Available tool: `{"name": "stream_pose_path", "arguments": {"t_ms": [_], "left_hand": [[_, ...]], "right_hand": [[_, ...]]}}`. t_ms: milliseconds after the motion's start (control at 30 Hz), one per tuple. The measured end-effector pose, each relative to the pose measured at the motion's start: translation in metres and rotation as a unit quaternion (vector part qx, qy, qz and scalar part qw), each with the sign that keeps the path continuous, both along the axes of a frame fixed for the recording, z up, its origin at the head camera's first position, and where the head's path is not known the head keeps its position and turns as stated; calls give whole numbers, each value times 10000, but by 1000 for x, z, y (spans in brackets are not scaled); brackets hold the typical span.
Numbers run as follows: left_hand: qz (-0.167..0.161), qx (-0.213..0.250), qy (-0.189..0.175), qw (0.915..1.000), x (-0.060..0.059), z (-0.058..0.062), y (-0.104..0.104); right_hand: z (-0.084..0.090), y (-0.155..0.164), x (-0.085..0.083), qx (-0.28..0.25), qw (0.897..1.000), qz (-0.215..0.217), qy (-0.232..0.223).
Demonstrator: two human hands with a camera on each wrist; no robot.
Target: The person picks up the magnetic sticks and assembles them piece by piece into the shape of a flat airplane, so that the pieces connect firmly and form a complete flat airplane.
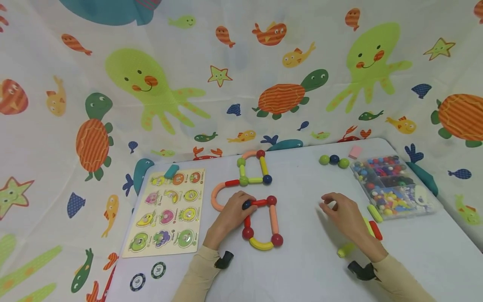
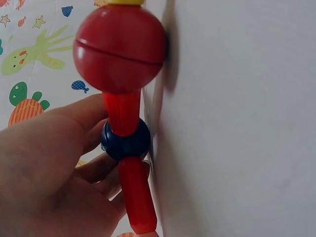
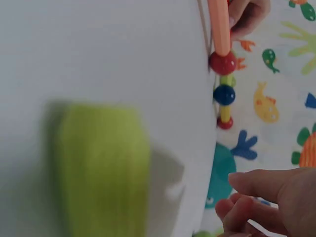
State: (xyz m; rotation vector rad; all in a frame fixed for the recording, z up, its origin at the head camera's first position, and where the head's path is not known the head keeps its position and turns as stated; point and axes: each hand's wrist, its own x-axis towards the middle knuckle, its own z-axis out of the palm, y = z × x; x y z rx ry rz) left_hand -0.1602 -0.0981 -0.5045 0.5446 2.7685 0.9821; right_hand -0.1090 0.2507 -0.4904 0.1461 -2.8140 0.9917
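Two chips (image 1: 148, 276) lay at the lower left of the head view, on the table (image 1: 309, 268).

Fruit puzzle board (image 1: 167, 212), left of centre, flat on the table; a teal block (image 1: 171, 171) sat at its upper edge.

Left hand (image 1: 231, 217), centre: fingers curled round a dark blue ball (image 1: 246, 204), which joined two red rods. The left wrist view showed the same ball (image 2: 126, 139) pinched between thumb and fingers, with a red rod (image 2: 121, 111) running from it to a large red ball (image 2: 120, 48).

Rod-and-ball figure (image 1: 260, 222), centre: lower loop of red, peach and yellow rods with red balls, touching the left hand. An upper loop (image 1: 253, 167) of green, yellow and peach rods lay just above it, with a curved peach rod (image 1: 216, 197) at its left.

Right hand (image 1: 345, 216), right of centre: fingers loosely bent, resting near the table, holding nothing visible. Green rod (image 1: 345, 250) lay just below the hand, blurred and large in the right wrist view (image 3: 103, 168). Yellow-green and red rods (image 1: 375, 230) lay just right of the hand.

Three balls (image 1: 333, 160), green, dark blue, green, stood in a row at upper right, a pink block (image 1: 355, 151) near them.

Clear bead box (image 1: 392, 184), far right, held mixed coloured beads in compartments.
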Motion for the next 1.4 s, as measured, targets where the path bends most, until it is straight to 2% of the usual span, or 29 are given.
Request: {"name": "stream_pose_path", "arguments": {"t_ms": [200,300,400,633,867,967,1167,1400], "left_hand": [[33,-16,-24,10000,0,0,-1],[5,2,-23,10000,0,0,-1],[-14,29,-5,10000,-1,-1,-1],[61,5,-15,10000,-1,-1,-2],[23,50,-26,10000,-1,-1,-1],[4,35,-8,10000,-1,-1,-1],[-6,53,36,10000,-3,0,-2],[-18,89,-54,9999,0,-1,-2]], "right_hand": [[4,25,26,290,9981,-523,142],[6,34,37,409,9966,-719,1],[8,42,44,544,9943,-838,-381],[7,51,46,733,9822,-996,-1413],[7,51,44,1024,9717,-1075,-1836],[7,49,43,1132,9718,-1069,-1769],[2,40,36,997,9836,-859,-1231],[3,16,11,715,9956,-428,-434]]}}
